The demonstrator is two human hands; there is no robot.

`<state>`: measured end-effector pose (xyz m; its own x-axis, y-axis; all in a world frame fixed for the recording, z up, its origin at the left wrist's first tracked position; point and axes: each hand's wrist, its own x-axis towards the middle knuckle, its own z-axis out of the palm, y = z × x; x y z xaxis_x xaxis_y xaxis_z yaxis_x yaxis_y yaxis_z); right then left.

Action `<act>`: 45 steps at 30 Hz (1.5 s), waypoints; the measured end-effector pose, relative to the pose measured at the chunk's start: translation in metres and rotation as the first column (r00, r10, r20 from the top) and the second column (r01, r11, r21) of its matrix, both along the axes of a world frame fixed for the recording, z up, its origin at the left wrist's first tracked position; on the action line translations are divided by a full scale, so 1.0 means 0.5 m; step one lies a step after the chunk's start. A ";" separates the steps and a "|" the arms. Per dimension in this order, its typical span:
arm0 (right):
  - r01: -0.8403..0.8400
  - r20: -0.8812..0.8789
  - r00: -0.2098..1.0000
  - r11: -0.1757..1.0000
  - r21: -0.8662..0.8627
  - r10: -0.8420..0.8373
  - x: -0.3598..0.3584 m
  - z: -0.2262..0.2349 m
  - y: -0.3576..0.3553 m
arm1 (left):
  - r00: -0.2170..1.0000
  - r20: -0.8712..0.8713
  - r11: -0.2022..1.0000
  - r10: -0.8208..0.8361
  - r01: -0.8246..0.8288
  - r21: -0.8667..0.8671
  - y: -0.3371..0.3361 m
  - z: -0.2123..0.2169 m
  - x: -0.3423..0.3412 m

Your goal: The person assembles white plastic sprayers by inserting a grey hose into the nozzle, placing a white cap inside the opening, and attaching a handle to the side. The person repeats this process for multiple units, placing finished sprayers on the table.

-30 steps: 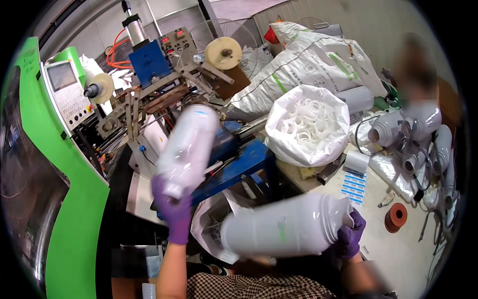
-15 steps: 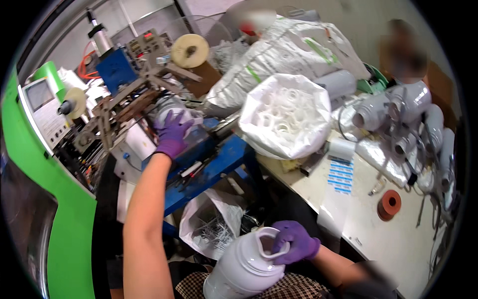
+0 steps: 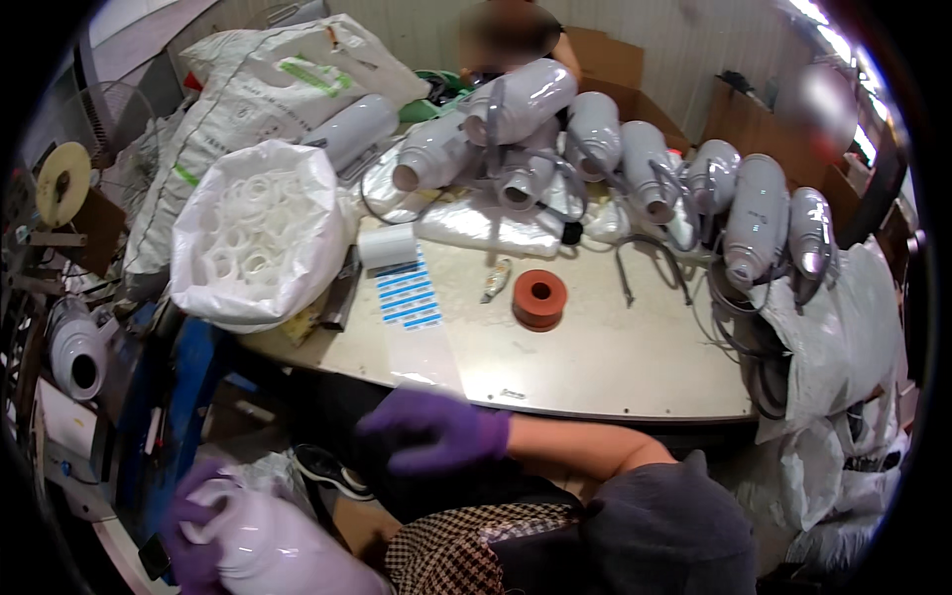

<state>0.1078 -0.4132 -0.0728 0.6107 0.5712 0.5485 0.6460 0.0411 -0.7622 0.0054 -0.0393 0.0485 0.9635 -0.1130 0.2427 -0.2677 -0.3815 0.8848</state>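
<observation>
At the lower left, my purple-gloved left hand (image 3: 190, 531) grips the mouth of a glossy white jug body (image 3: 283, 545). The jug lies tilted, its open neck toward that hand and its lower part cut off by the picture's edge. My right hand (image 3: 426, 431), also in a purple glove, is held in front of the table's near edge. Its fingers are apart, somewhat blurred, with nothing seen between them. A second white jug body (image 3: 77, 352) sits in the machine at the far left, its round dark opening showing.
On the pale table (image 3: 595, 367) are a reddish-brown ring spool (image 3: 540, 300), a roll of blue-and-white labels (image 3: 389, 248) and a white bag of clear rings (image 3: 258, 233). Several grey-white jug bodies (image 3: 759, 218) with grey straps line the back. Another person (image 3: 565, 50) is behind the table.
My view has turned right. My left hand has left the jug in the machine and now holds the nearer jug's mouth. My right hand has let that jug go and moved away.
</observation>
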 end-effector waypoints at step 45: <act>-0.374 -0.672 0.277 0.721 0.583 0.687 0.044 0.051 0.576 | 0.974 0.227 0.209 0.004 0.222 -0.952 0.182 -0.279 -0.061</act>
